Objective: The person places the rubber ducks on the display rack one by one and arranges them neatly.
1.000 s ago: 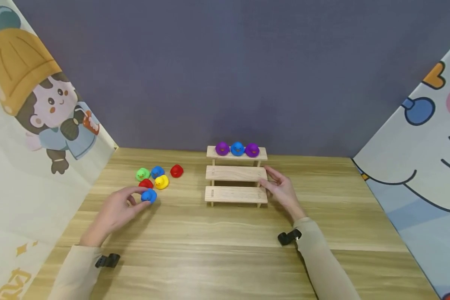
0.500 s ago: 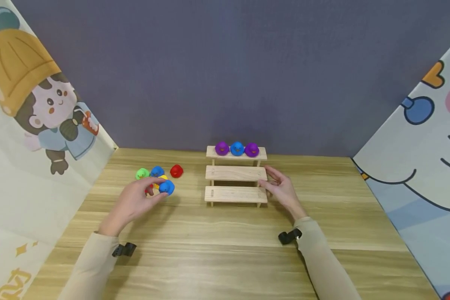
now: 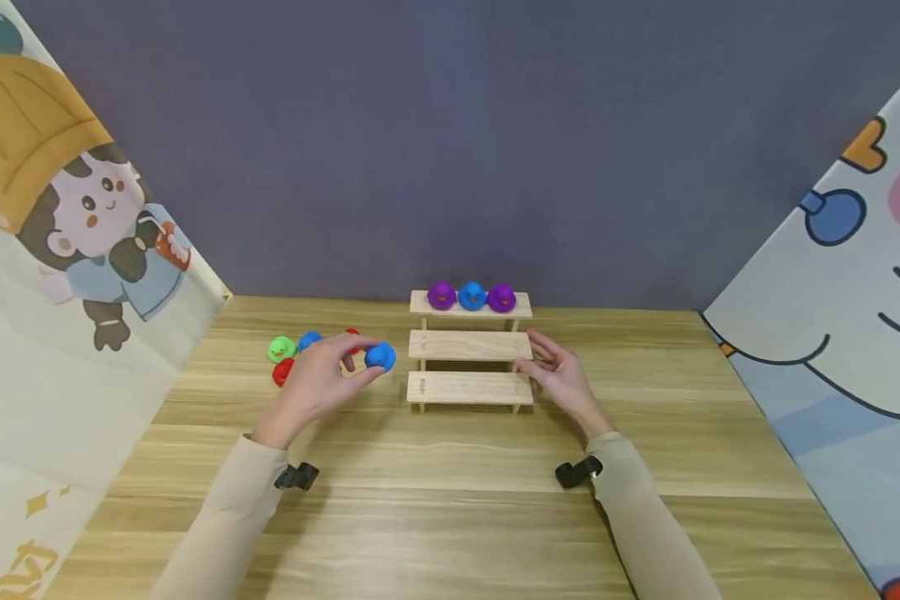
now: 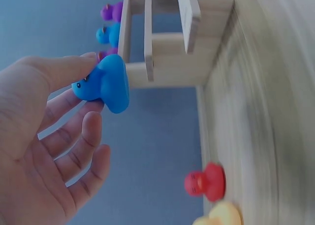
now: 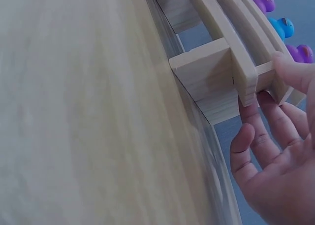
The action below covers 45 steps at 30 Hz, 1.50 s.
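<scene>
Between thumb and fingers, my left hand [image 3: 315,383] pinches a blue rubber duck [image 3: 380,357] above the table, just left of a three-tier wooden stand [image 3: 469,345]. In the left wrist view the duck [image 4: 108,84] lies sideways in the picture, its base away from the palm. My right hand [image 3: 562,382] grips the stand's right end, with the thumb on the middle board [image 5: 266,40] and fingers against its underside and end. On the top tier sit a purple duck [image 3: 442,296], a blue duck [image 3: 472,296] and another purple duck [image 3: 502,297]. The two lower tiers are bare.
Left of the stand, on the table [image 3: 435,500], are a green duck [image 3: 281,349], a red duck [image 3: 282,372], a blue duck [image 3: 310,340] and another red duck [image 4: 206,181]. A yellow duck [image 4: 227,214] is hidden by my left hand in the head view. A grey wall [image 3: 465,150] stands behind.
My left hand has carried the blue duck rightward and away from me, from beside the loose ducks to near the stand. The right hand has stayed on the stand.
</scene>
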Each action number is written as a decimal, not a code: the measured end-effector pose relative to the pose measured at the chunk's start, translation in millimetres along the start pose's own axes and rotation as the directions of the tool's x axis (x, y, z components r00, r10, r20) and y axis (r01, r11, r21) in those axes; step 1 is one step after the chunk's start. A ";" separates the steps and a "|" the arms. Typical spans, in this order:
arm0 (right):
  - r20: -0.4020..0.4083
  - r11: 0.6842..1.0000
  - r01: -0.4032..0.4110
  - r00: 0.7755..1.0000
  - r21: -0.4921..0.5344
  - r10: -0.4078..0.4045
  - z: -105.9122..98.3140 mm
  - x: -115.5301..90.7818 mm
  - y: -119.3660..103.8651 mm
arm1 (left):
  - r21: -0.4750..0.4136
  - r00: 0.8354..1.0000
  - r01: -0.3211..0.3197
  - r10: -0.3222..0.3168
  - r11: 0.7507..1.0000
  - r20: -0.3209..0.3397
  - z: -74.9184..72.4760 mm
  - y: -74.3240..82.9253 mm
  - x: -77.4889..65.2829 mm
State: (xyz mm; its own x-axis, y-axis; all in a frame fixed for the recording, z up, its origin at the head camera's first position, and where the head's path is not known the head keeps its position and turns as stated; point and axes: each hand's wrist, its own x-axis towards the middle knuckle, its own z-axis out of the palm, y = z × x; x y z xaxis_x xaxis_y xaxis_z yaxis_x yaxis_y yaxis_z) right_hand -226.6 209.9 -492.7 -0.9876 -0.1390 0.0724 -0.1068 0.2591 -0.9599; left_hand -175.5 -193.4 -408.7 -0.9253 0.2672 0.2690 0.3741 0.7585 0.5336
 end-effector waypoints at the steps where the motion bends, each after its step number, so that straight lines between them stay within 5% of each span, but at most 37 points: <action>1: -0.002 1.000 0.000 1.000 0.000 0.000 0.4 0.2 -0.4 | -0.007 1.000 -0.002 0.002 1.000 0.000 2.2 3.2 2.9; 20: -0.024 0.999 -0.043 0.999 0.028 0.044 4.1 0.3 -1.7 | -0.143 0.999 -0.044 0.047 0.989 0.019 36.0 59.9 49.4; 45: -0.028 0.998 -0.058 0.998 0.031 0.059 4.6 -2.4 1.5 | -0.179 0.995 -0.066 0.079 0.982 0.066 88.7 98.7 84.2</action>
State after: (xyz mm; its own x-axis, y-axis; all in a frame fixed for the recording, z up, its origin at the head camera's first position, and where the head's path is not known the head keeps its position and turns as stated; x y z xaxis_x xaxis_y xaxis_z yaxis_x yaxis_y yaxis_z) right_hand -223.9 206.2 -495.6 -0.9951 -0.0966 0.0232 -0.0457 0.2375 -0.9703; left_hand -221.9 -43.3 -404.5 -0.8948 0.3653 0.2566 0.4395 0.6205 0.6495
